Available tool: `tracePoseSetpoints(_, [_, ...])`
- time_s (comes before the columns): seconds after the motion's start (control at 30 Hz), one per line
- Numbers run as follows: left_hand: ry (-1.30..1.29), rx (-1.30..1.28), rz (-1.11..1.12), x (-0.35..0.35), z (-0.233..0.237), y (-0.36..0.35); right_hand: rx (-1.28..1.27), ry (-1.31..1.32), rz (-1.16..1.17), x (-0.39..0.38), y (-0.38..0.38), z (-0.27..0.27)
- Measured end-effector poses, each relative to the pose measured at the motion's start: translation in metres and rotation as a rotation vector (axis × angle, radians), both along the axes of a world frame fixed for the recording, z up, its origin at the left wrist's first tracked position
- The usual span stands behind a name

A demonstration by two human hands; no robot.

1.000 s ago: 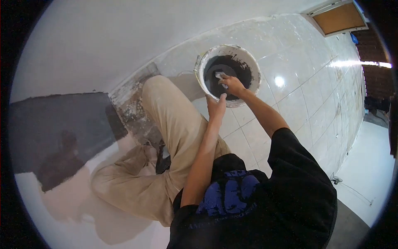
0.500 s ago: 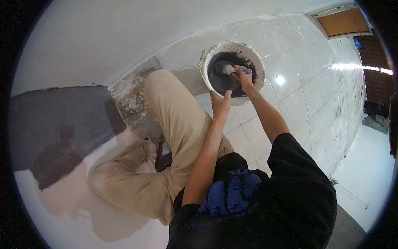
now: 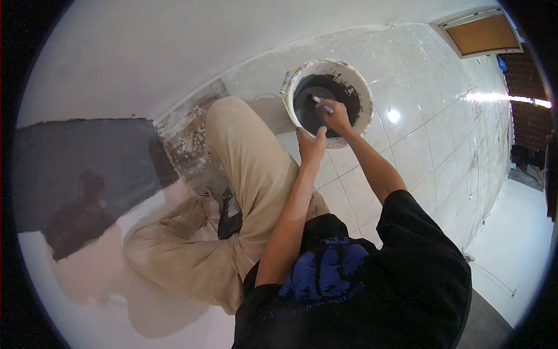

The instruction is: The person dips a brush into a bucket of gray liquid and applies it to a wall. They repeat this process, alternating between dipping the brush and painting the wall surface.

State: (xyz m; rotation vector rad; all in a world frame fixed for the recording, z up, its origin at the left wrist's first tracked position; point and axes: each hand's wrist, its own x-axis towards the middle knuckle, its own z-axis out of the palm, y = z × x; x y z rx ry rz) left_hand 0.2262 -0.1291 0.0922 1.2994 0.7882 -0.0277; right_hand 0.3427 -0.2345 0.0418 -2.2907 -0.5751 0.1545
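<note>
A white bucket (image 3: 364, 98) stands on the tiled floor, its inner wall smeared with dark grey paint (image 3: 306, 113). My left hand (image 3: 312, 145) grips the near rim, thumb over the edge and fingers mostly hidden outside. Inside the bucket, my right hand (image 3: 337, 119) is closed around the handle of a paintbrush (image 3: 324, 105). The brush is seen nearly end-on, and its dark head reaches down to the paint.
To the left, a dark grey painted band (image 3: 81, 168) covers part of the white wall (image 3: 145, 52). My bent legs (image 3: 250, 157) lie between that band and the bucket. Paint-spattered tiles (image 3: 407, 145) stretch right towards a brown panel (image 3: 482, 33).
My right hand has turned and tipped the paintbrush, so its pale, broad side no longer shows and the head points down into the bucket. My left hand stays on the rim.
</note>
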Motion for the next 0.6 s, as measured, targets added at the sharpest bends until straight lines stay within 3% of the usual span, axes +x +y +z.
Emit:
tracePoseSetpoints(0.07, [-0.027, -0.043, 0.017, -0.002, 0.001, 0.002, -0.110, -0.159, 0.220, -0.004, 0.000, -0.010])
tracePoseSetpoints(0.17, [-0.005, -0.081, 0.022, -0.002, 0.018, 0.007, -0.163, -0.104, 0.335, -0.006, 0.003, -0.001])
tracePoseSetpoints(0.27, [0.021, -0.037, 0.023, 0.000, 0.020, 0.007, 0.055, -0.111, 0.093, -0.006, 0.001, 0.008])
tracePoseSetpoints(0.37, [0.064, 0.035, -0.007, 0.000, -0.002, 0.002, 0.207, 0.160, -0.282, 0.002, -0.008, 0.026])
tracePoseSetpoints(0.47, [0.097, 0.050, -0.034, 0.001, -0.009, 0.000, 0.589, 0.297, -0.413, 0.004, -0.025, 0.038])
tracePoseSetpoints(0.5, [0.085, 0.045, -0.028, 0.001, -0.005, 0.000, 0.836, 0.431, -0.535, -0.002, -0.023, 0.052])
tracePoseSetpoints(0.6, [0.117, 0.079, -0.005, 0.000, 0.002, 0.000, 1.114, 0.534, -0.736, -0.014, -0.028, 0.063])
